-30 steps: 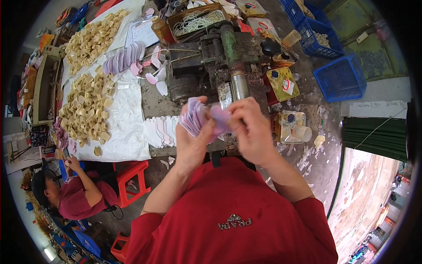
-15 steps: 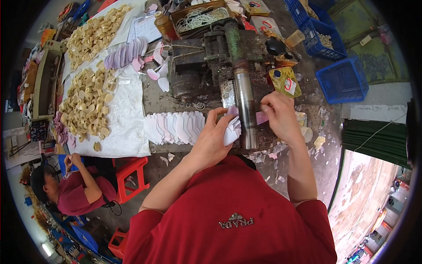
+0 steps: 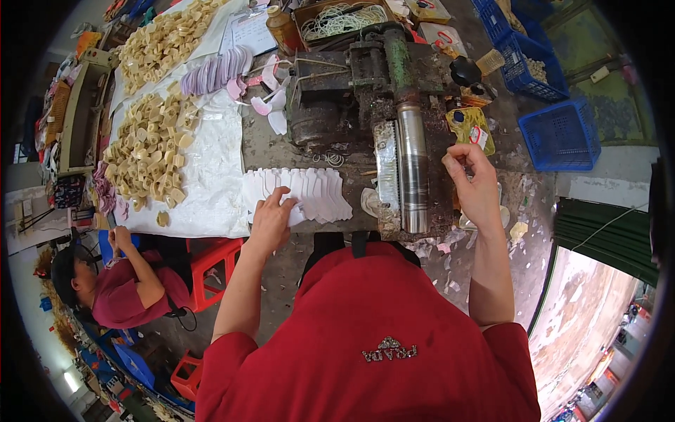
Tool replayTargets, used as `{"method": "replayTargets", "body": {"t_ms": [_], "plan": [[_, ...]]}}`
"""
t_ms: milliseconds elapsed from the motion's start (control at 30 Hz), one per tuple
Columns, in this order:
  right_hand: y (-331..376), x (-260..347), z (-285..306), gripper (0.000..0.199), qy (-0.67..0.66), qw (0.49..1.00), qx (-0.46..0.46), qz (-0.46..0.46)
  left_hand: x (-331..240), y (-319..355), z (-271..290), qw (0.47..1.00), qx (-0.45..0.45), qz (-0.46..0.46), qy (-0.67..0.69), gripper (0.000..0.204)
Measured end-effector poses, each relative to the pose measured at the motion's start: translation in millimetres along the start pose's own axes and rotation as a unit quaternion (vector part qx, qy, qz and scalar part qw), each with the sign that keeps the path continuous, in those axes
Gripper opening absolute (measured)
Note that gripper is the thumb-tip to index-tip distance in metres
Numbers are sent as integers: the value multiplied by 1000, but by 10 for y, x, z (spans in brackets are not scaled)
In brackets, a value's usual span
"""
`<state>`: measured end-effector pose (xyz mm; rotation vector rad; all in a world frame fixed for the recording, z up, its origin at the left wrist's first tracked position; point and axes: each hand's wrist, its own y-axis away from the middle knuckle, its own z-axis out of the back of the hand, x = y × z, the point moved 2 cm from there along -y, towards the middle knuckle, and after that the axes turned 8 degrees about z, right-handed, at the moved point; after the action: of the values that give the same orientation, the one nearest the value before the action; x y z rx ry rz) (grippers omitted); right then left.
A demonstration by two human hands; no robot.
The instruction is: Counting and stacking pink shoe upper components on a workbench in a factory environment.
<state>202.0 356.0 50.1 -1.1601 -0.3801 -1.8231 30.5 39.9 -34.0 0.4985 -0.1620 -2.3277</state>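
Note:
My left hand (image 3: 271, 221) is at the left end of a row of overlapping white and pale pink curved pieces (image 3: 320, 193). Its fingers are bent around a white curved piece (image 3: 296, 214), which pokes out beside the thumb. Right of the metal cylinder (image 3: 413, 169), my right hand (image 3: 472, 181) hovers with thumb and fingertips drawn together. Whatever might be in that pinch is too small to make out. The cylinder sticks out from a dark, greasy machine (image 3: 330, 98) toward me, and no pink strip lies against it.
Piles of beige blocks (image 3: 144, 151) cover a white sheet (image 3: 218, 162) at left. Fanned lilac pieces (image 3: 218, 70) lie behind. A seated person (image 3: 119, 288) works at lower left near a red stool (image 3: 218, 271). Blue crates (image 3: 560, 135) stand at right; scraps litter the floor.
My left hand has moved left from the cylinder to the row, with a white piece. My right hand has drawn slightly right, and the pink strip is gone from the cylinder.

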Motion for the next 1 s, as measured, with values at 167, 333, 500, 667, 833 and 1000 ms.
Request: {"method": "replayTargets", "body": {"t_ms": [167, 333, 500, 667, 833, 1000], "plan": [[10, 244, -61, 15, -25, 1000, -11, 6, -244, -62, 372, 983, -77, 38, 163, 50], [81, 780, -464, 16, 13, 979, 83, 188, -875, -135, 706, 741, -13, 88, 665, 54], [152, 855, -724, 16, 43, 975, 14, 217, -1387, -151, 624, 546, 20, -72, 834, 63], [134, 840, -662, 13, 79, 961, -67, 256, -1511, -180, 612, 557, -5, -53, 829, 60], [-28, 590, -191, 10, 24, 987, -37, 151, -1323, -256, 590, 730, -65, 59, 678, 45], [-172, 110, 356, 3, 156, 981, 117, -7, -1192, -296, 536, 926, -58, -20, 372, 53]]}}
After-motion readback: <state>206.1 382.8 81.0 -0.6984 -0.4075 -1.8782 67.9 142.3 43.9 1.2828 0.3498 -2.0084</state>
